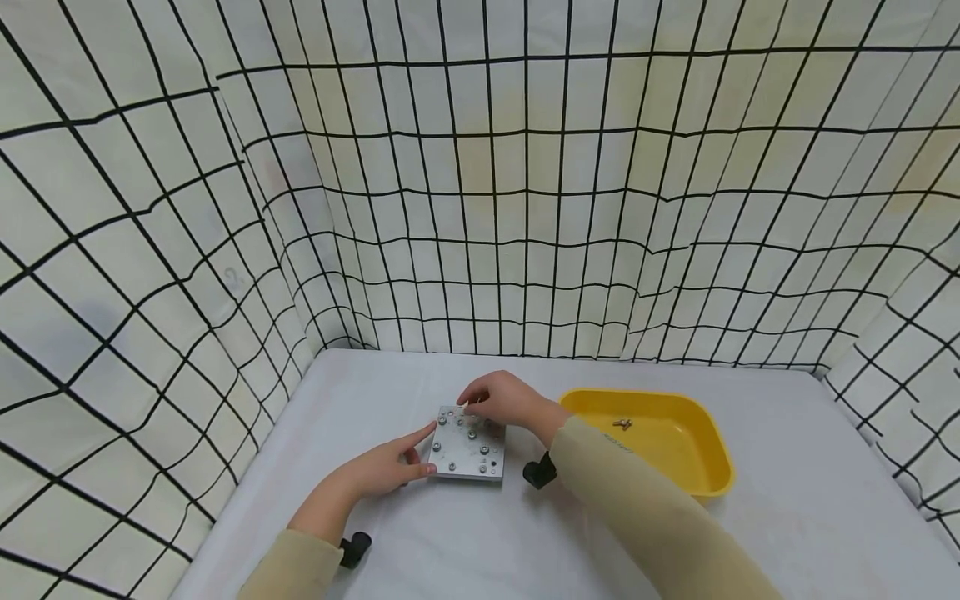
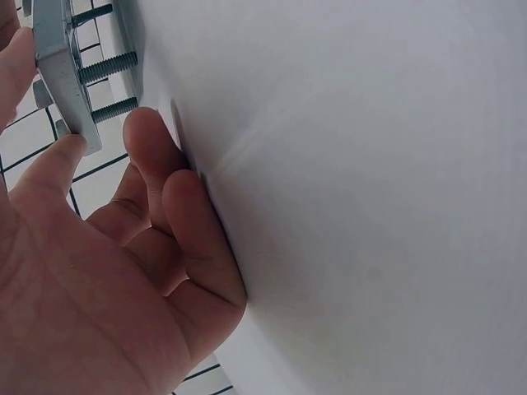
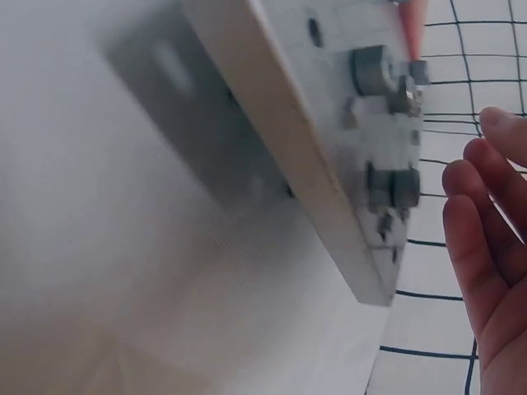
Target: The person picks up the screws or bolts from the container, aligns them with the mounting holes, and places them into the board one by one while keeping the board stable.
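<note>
A silver metal plate (image 1: 461, 458) with several bolts in its top face sits on the white table. In the left wrist view, threaded bolt shanks (image 2: 109, 67) stick out beneath it. My left hand (image 1: 378, 468) grips the plate's left side, index finger at the far corner and thumb at the near one; its other fingers curl against the tabletop. Over the plate's far edge, my right hand (image 1: 506, 400) bends its fingers down close to the bolts. What lies between those fingertips is hidden. The right wrist view shows bolt heads (image 3: 375, 70) beside that hand's fingers (image 3: 469, 239).
Right of the plate stands a yellow tray (image 1: 716, 458) holding a few small screws (image 1: 623, 424). My right forearm crosses its near left side. Black-gridded white cloth walls (image 1: 525, 208) enclose the table (image 1: 420, 550) at the back and sides.
</note>
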Motion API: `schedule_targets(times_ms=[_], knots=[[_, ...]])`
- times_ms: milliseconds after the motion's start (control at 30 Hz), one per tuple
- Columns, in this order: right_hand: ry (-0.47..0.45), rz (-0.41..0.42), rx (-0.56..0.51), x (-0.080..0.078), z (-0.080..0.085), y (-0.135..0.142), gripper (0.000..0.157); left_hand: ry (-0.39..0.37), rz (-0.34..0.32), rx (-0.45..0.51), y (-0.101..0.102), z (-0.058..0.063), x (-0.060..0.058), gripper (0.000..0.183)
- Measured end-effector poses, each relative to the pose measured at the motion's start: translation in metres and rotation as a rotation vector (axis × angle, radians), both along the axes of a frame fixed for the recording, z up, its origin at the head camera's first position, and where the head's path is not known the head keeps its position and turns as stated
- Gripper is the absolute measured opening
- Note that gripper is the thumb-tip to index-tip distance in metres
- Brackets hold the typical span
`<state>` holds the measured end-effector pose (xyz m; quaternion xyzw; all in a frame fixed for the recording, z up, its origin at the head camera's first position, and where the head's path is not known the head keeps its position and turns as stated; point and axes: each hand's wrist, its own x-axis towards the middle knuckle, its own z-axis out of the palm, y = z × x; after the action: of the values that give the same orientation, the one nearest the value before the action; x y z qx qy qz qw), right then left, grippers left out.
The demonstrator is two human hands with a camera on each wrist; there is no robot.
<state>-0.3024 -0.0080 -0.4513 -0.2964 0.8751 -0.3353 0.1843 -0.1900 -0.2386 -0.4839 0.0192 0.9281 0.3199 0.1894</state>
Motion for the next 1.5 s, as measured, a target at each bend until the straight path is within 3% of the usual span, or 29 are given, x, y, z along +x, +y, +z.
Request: schedule_targets(times_ms=[267,400,633,833,1000,1333,1500], knots=[[-0.050,-0.066,-0.126,-0.007,0.016,0.031,0.017,0.013,0.006,-0.016,0.000,0.000,0.000,0.081],[-0.044,-0.120,-0.140,-0.010,0.016,0.056,0.018,0.019,0.007,-0.010,0.000,-0.001,0.000,0.080],[-0.010,-0.198,-0.104,-0.015,0.007,0.116,0.020,0.004,-0.005,0.004,0.000,-0.004,-0.002,0.080],[0.077,-0.192,-0.016,-0.014,0.014,0.170,0.021,-0.003,0.006,0.014,0.001,-0.003,-0.002,0.080],[0.078,-0.213,0.054,-0.012,0.017,0.209,0.024,-0.003,0.006,0.005,0.002,-0.004,-0.004,0.079],[0.035,-0.165,0.120,-0.015,0.014,0.233,0.023,0.002,0.013,0.020,0.000,-0.005,-0.002,0.079],[0.025,-0.098,0.225,-0.015,0.011,0.233,0.017,0.005,0.014,-0.003,0.001,-0.004,-0.002,0.081]])
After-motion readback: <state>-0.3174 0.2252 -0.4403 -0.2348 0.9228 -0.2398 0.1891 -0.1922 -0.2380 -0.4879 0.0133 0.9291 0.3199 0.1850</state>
